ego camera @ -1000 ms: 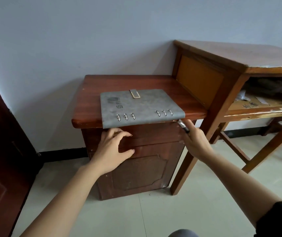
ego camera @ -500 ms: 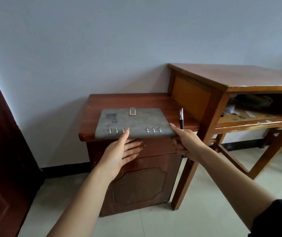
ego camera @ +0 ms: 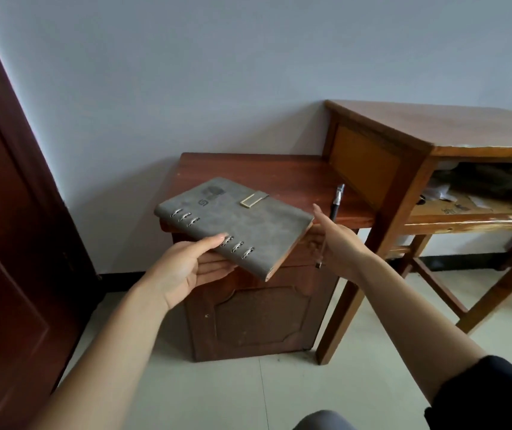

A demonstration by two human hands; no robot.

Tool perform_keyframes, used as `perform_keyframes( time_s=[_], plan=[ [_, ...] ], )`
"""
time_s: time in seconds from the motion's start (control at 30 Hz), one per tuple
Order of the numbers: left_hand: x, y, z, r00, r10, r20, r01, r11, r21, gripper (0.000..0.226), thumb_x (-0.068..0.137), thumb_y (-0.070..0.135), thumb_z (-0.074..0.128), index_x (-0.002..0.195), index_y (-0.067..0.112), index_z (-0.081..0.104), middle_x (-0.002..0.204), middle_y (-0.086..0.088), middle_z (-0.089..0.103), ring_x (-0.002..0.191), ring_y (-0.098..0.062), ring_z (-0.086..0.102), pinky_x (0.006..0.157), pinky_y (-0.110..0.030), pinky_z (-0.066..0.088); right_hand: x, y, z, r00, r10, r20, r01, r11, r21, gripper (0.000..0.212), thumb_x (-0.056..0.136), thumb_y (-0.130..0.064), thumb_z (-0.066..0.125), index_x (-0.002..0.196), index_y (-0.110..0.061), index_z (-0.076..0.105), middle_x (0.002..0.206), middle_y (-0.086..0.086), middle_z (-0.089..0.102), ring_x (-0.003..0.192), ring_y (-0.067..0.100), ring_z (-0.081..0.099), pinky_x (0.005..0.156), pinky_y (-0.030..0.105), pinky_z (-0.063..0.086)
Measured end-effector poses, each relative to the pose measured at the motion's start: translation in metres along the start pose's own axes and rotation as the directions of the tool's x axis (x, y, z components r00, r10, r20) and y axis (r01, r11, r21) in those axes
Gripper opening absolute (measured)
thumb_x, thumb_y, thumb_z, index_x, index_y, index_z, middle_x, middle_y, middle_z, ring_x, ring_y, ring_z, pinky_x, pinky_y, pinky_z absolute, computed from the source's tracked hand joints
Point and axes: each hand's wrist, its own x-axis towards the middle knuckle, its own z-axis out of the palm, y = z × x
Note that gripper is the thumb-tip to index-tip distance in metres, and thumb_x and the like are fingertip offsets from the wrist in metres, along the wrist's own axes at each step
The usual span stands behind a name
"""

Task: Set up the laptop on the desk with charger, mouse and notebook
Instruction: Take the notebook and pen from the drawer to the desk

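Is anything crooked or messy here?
Yes. The grey notebook is crooked, tilted in the left hand over the cabinet's front edge. The desk's lower shelf has a scuffed, chipped edge and jumbled papers.

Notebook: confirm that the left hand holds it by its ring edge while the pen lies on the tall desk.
Wrong on the pen. The head view shows the left hand holding the notebook by its ring edge, but the pen lies on the low cabinet beside the desk, not on the desk.
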Motion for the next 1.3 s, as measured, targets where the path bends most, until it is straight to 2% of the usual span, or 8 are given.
perform_keyframes(
  time_s=[0.07, 0.23, 0.47, 0.53, 0.67, 0.87, 1.0, 1.3],
  plan=[
    [-0.003, 0.004, -0.004, 0.999, -0.034, 0.002, 0.034, 0.999, 0.010, 0.012, 0.089, 0.015, 0.060, 0.093, 0.008, 0.069, 0.082, -0.013, 0.075, 0.070, -0.022, 0.074, 0.069, -0.032, 0.060, 0.006, -0.002, 0.006, 0.999, 0.035, 0.007, -0.035, 0.999, 0.006, 0.055, 0.084, -0.056, 0.064, 0.103, -0.004, 0.070, 0.077, 0.005, 0.063, 0.053, 0.012, 0.051, 0.054, 0.024, 0.039],
    [-0.008, 0.018, 0.003, 0.985, -0.109, -0.132, 0.107, 0.994, -0.025, 0.023, 0.085, 0.006, 0.064, 0.107, 0.013, 0.063, 0.099, -0.006, 0.074, 0.080, -0.019, 0.073, 0.067, -0.034, 0.060, 0.003, -0.009, 0.004, 0.990, 0.140, 0.029, -0.143, 0.981, 0.131, 0.028, 0.090, -0.033, 0.066, 0.094, -0.005, 0.067, 0.064, 0.001, 0.063, 0.039, 0.005, 0.057, 0.036, 0.017, 0.042],
    [-0.040, 0.092, 0.057, 0.952, -0.269, -0.145, 0.261, 0.963, -0.071, 0.025, 0.086, 0.009, 0.064, 0.105, 0.024, 0.064, 0.101, 0.003, 0.073, 0.082, -0.015, 0.072, 0.075, -0.034, 0.054, -0.060, -0.092, -0.023, 0.957, 0.286, -0.044, -0.283, 0.957, 0.063, 0.047, 0.069, -0.045, 0.082, 0.092, -0.006, 0.072, 0.080, 0.008, 0.063, 0.052, 0.012, 0.052, 0.044, 0.021, 0.039],
    [-0.053, 0.123, 0.083, 0.946, -0.298, -0.131, 0.294, 0.954, -0.051, 0.028, 0.086, 0.005, 0.063, 0.107, 0.024, 0.062, 0.101, 0.004, 0.072, 0.078, -0.013, 0.072, 0.074, -0.034, 0.054, -0.087, -0.131, -0.038, 0.957, 0.283, -0.064, -0.277, 0.957, 0.083, 0.030, 0.077, -0.035, 0.079, 0.078, -0.008, 0.067, 0.067, 0.006, 0.058, 0.049, 0.010, 0.049, 0.043, 0.019, 0.036],
    [-0.081, 0.183, 0.146, 0.937, -0.343, -0.061, 0.343, 0.939, -0.016, 0.036, 0.085, 0.003, 0.064, 0.113, 0.024, 0.061, 0.103, 0.003, 0.073, 0.083, -0.015, 0.071, 0.073, -0.032, 0.057, -0.149, -0.212, -0.081, 0.963, 0.242, -0.122, -0.236, 0.970, 0.055, 0.012, 0.088, -0.024, 0.070, 0.091, -0.013, 0.071, 0.073, -0.002, 0.057, 0.056, 0.007, 0.045, 0.054, 0.020, 0.035],
    [-0.111, 0.257, 0.257, 0.912, -0.404, 0.079, 0.396, 0.913, 0.095, 0.039, 0.082, 0.005, 0.068, 0.118, 0.021, 0.062, 0.114, -0.003, 0.069, 0.099, -0.022, 0.064, 0.099, -0.043, 0.047, -0.237, -0.286, -0.167, 0.924, 0.271, -0.271, -0.271, 0.962, 0.038, 0.024, 0.083, -0.030, 0.073, 0.101, -0.014, 0.075, 0.086, 0.002, 0.053, 0.064, 0.011, 0.039, 0.057, 0.023, 0.030],
    [-0.115, 0.263, 0.337, 0.896, -0.403, 0.186, 0.374, 0.911, 0.174, 0.036, 0.083, 0.004, 0.067, 0.116, 0.018, 0.062, 0.102, 0.001, 0.073, 0.086, -0.016, 0.068, 0.081, -0.032, 0.055, -0.278, -0.298, -0.232, 0.897, 0.252, -0.362, -0.225, 0.967, 0.117, 0.019, 0.083, -0.026, 0.073, 0.098, -0.013, 0.074, 0.087, 0.001, 0.055, 0.063, 0.011, 0.039, 0.054, 0.022, 0.028],
    [-0.108, 0.221, 0.568, 0.807, -0.476, 0.349, 0.356, 0.864, 0.356, 0.036, 0.081, 0.010, 0.072, 0.115, 0.014, 0.064, 0.098, -0.003, 0.072, 0.071, -0.013, 0.071, 0.075, -0.027, 0.054, -0.363, -0.312, -0.442, 0.787, 0.243, -0.567, -0.200, 0.970, 0.138, 0.013, 0.084, -0.023, 0.072, 0.080, -0.014, 0.064, 0.086, 0.008, 0.050, 0.059, 0.012, 0.036, 0.053, 0.026, 0.021]
  ],
)
